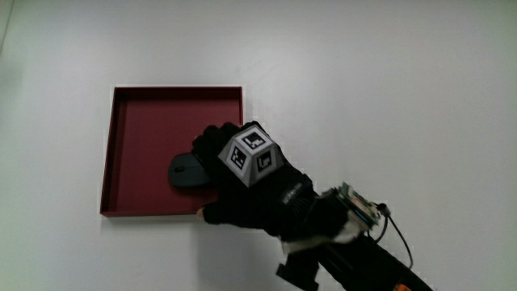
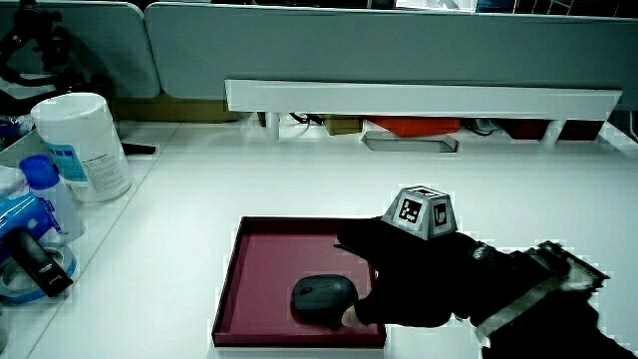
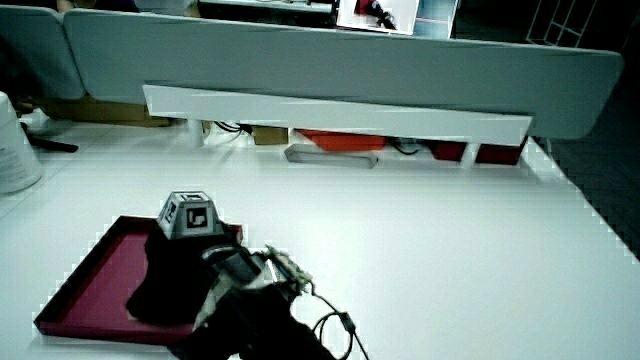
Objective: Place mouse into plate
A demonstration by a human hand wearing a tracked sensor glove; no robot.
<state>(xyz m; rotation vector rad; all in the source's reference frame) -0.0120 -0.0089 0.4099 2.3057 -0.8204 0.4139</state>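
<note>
The fingers [image 1: 212, 139] were seen spread and loosely curved. The fingertips were held to one side of the mouse [image 1: 186, 171] and the thumb was set down near the plate's rim nearest the person, so the span between them was wider than the mouse itself. No pinch on the mouse could be made out. The grip was therefore judged to be let go, with nothing held. In a side view the thumb tip [image 2: 351, 317] was found just beside the mouse [image 2: 321, 297], and contact could not be ruled out there.

The hand [image 1: 246, 182], marked by the cube [image 1: 250, 153] on its back, was held low over the part of the plate [image 1: 178, 91] nearer the person. It covered one end of the mouse, and the forearm was laid across the table [image 1: 388, 97] toward the person. This low, flat posture was judged to suit a gentle set-down rather than a drop.

The mouse lay flat on the plate's red floor, near the middle of the main view and inside the raised rim. It was closer to the rim nearest the person than to the one farthest away. In a side view it was hidden by the hand [image 3: 175, 275], and only the plate's wall [image 3: 95, 275] was shown. The placing was judged to be done in effect, with only the hand's withdrawal left.
</note>
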